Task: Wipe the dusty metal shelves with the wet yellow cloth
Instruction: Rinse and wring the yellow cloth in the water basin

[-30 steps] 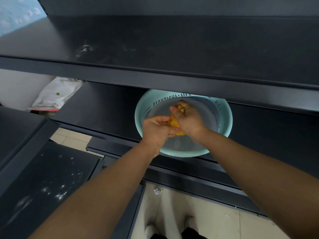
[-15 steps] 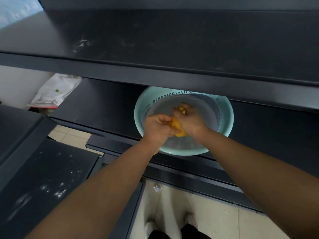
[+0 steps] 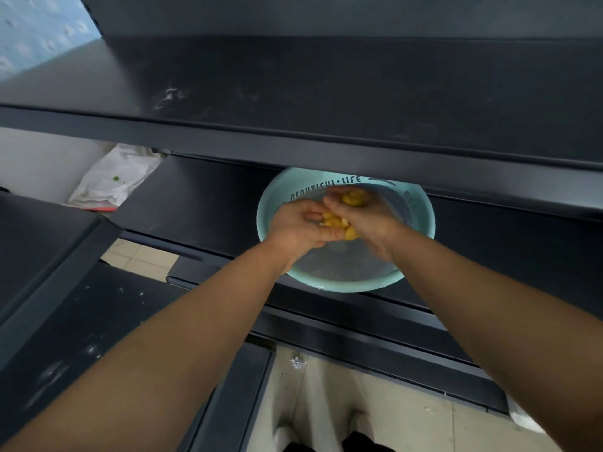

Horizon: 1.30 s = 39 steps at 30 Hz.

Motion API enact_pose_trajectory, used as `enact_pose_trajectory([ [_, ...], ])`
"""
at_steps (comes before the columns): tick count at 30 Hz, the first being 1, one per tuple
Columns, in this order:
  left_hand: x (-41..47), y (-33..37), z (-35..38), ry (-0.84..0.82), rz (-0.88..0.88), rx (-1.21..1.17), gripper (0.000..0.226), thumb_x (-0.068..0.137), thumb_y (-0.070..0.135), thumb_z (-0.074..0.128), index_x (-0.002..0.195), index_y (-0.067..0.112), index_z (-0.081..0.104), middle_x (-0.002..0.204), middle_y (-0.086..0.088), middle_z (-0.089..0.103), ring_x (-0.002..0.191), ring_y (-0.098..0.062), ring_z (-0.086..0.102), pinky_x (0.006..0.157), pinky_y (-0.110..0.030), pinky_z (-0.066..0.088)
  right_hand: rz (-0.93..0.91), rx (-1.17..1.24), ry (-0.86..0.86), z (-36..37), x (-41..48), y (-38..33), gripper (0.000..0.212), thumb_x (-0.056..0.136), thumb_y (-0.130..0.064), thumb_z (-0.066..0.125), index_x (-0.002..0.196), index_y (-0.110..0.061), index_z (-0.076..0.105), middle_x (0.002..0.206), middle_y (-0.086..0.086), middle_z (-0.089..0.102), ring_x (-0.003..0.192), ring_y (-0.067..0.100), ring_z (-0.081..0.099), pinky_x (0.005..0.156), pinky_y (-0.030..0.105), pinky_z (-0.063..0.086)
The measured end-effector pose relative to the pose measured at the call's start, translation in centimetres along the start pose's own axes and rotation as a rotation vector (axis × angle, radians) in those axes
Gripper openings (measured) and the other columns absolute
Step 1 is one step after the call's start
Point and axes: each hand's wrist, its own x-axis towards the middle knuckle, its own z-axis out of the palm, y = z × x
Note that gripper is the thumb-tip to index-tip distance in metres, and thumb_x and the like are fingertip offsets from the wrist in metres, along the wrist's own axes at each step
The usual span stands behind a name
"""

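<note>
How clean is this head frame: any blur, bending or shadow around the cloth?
Head view: the left hand, right hand and yellow cloth look slightly motion-smeared; the upper shelf bows along its front edge from the wide lens; its shadow darkens the far rim of the basin.

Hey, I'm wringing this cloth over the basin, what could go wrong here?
The left hand and right hand squeeze the yellow cloth; left too wet, it could smear dust on the upper shelf into streaks. The basin sits close to its shelf's front edge, so a bump might spill water.

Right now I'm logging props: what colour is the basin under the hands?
Pale teal basin, dark lettering round its rim; head view shows it.
</note>
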Motion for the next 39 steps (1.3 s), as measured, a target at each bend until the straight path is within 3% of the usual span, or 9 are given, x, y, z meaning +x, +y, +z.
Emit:
enact_pose_trajectory([
  [4,-0.4,-0.3,-0.1,0.076,0.044,-0.023,0.037,0.063,0.000,0.086,0.096,0.009,0.071,0.098,-0.006,0.073,0.095,-0.019,0.070,0.092,-0.037,0.054,0.204,0.161,-0.335,-0.8,-0.4,0.5,0.065,0.073,-0.051,0.069,0.131,-0.025,0.055,0.122,0.002,0.067,0.114,0.021,0.062,0.096,0.043,0.050],
  [7,-0.6,-0.2,0.4,0.111,0.047,-0.065,0.026,0.068,-0.003,0.082,0.088,0.011,0.071,0.095,-0.007,0.072,0.093,-0.022,0.070,0.090,-0.034,0.055,0.288,0.363,-0.396,-1.4,-0.7,1.3,0.068,0.074,-0.041,0.070,0.138,-0.034,0.047,0.126,0.001,0.063,0.114,0.021,0.061,0.086,0.051,0.054],
  [11,-0.9,0.0,0.8,0.149,0.025,-0.006,0.021,0.067,-0.002,0.083,0.076,0.013,0.071,0.080,-0.006,0.073,0.082,-0.020,0.072,0.083,-0.035,0.059,0.253,0.221,-0.249,0.0,-1.2,1.2,0.054,0.080,-0.027,0.074,0.129,-0.031,0.053,0.104,-0.001,0.067,0.088,0.013,0.063,0.072,0.031,0.054],
  [15,-1.0,1.0,0.4,0.217,-0.073,0.073,0.029,0.060,0.009,0.091,0.076,0.013,0.067,0.077,-0.006,0.071,0.073,-0.017,0.072,0.070,-0.031,0.061,0.152,-0.072,0.033,1.1,-1.0,-0.1,0.011,0.087,-0.035,0.068,0.094,-0.028,0.063,0.084,-0.004,0.066,0.078,0.015,0.063,0.066,0.030,0.053],
  [19,-1.7,1.4,0.1,0.055,-0.169,-0.150,0.032,0.066,0.004,0.085,0.091,0.000,0.066,0.075,-0.012,0.071,0.067,-0.015,0.072,0.063,-0.023,0.059,-0.027,-0.265,0.091,1.0,-0.7,-0.5,0.024,0.091,-0.041,0.061,0.072,-0.028,0.056,0.072,-0.006,0.063,0.068,0.014,0.063,0.059,0.025,0.050],
  [24,-1.9,0.9,0.8,0.060,-0.136,-0.249,0.021,0.072,-0.003,0.079,0.090,-0.003,0.069,0.074,-0.011,0.072,0.065,-0.013,0.071,0.059,-0.017,0.056,-0.149,-0.490,0.089,0.9,0.3,-0.1,0.036,0.094,-0.043,0.052,0.062,-0.025,0.055,0.062,-0.007,0.061,0.070,0.020,0.064,0.071,0.029,0.051],
  [30,-1.4,-0.2,2.0,0.120,-0.081,-0.201,0.015,0.070,-0.007,0.079,0.079,-0.004,0.068,0.070,-0.011,0.070,0.057,-0.012,0.069,0.057,-0.020,0.058,-0.168,-0.674,0.149,1.0,0.7,0.7,0.043,0.096,-0.040,0.047,0.060,-0.018,0.054,0.053,-0.006,0.055,0.052,0.012,0.055,0.056,0.025,0.039],
  [34,-1.0,-1.1,2.6,0.109,-0.054,-0.125,0.011,0.071,-0.011,0.077,0.075,-0.009,0.066,0.068,-0.014,0.068,0.052,-0.010,0.067,0.054,-0.019,0.055,-0.142,-0.636,0.142,1.1,1.0,1.8,0.041,0.094,-0.034,0.049,0.059,-0.014,0.055,0.054,0.003,0.058,0.058,0.026,0.061,0.058,0.033,0.049],
  [39,-0.6,-1.5,2.8,0.096,-0.022,-0.046,0.012,0.072,-0.016,0.072,0.070,-0.007,0.064,0.065,-0.015,0.066,0.054,-0.015,0.065,0.055,-0.019,0.055,-0.118,-0.637,0.182,1.0,1.1,2.2,0.041,0.090,-0.026,0.049,0.050,-0.017,0.044,0.050,0.001,0.050,0.060,0.029,0.057,0.060,0.037,0.046],
])
